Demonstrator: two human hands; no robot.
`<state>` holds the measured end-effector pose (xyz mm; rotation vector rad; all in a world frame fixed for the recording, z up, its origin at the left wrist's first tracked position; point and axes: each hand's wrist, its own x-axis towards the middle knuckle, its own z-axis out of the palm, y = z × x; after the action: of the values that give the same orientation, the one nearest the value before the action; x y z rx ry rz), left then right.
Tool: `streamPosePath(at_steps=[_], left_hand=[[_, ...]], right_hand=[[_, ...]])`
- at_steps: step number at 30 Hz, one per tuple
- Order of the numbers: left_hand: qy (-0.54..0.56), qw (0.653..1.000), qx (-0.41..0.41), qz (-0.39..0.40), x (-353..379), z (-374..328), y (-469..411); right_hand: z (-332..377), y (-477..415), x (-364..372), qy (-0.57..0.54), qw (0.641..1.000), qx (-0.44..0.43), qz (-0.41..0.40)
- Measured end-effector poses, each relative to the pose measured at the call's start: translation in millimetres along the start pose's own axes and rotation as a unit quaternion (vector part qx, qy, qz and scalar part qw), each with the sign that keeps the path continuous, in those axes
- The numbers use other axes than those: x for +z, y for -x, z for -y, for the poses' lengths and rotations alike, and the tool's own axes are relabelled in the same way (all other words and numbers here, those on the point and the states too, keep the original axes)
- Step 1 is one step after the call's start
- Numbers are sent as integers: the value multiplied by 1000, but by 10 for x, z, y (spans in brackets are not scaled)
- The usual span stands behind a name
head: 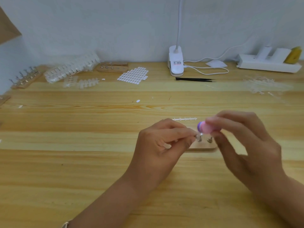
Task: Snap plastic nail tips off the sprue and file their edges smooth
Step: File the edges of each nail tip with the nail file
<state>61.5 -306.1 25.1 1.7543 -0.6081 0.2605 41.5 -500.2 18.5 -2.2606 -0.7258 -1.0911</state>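
A pale wall backs a wooden table (82,162) strewn with nail supplies. At the centre, the fingertips of the left hand (158,145) pinch a small clear nail tip (201,134), holding it out to the side so its edge is exposed; it is tiny and blurred, so its shape is hard to read. The right hand (243,145) closes its fingertips on a pink file block (207,127) with a purple end, its face set against the tip, apparently to rub the snapped edge smooth. The right hand is motion-blurred.

Both hands hover just above a small wooden stand (203,148) with metal clips, likely kept close to take finished tips. Just beyond lies a bare sprue strip (185,119), seemingly stripped of tips.

Farther out, full sprues of nail tips (72,69) are heaped at the back left beside more clip stands (26,79), an adhesive tab sheet (133,75) lies mid-table, black tweezers (194,79) rest near a clip lamp (175,63), and discarded sprue scraps (261,84) pile at the right, out of the working area.
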Motion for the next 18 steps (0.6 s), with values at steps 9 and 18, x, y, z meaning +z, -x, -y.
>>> streamPosePath(at_steps=[9,18], left_hand=[[20,1000,-16,-1,11,-11,-5],[67,995,-74,11,40,0,-9]], right_hand=[[-23,-6,-27,16,1000,17,-17],[-19,-3,-45,10,1000,9,-8]])
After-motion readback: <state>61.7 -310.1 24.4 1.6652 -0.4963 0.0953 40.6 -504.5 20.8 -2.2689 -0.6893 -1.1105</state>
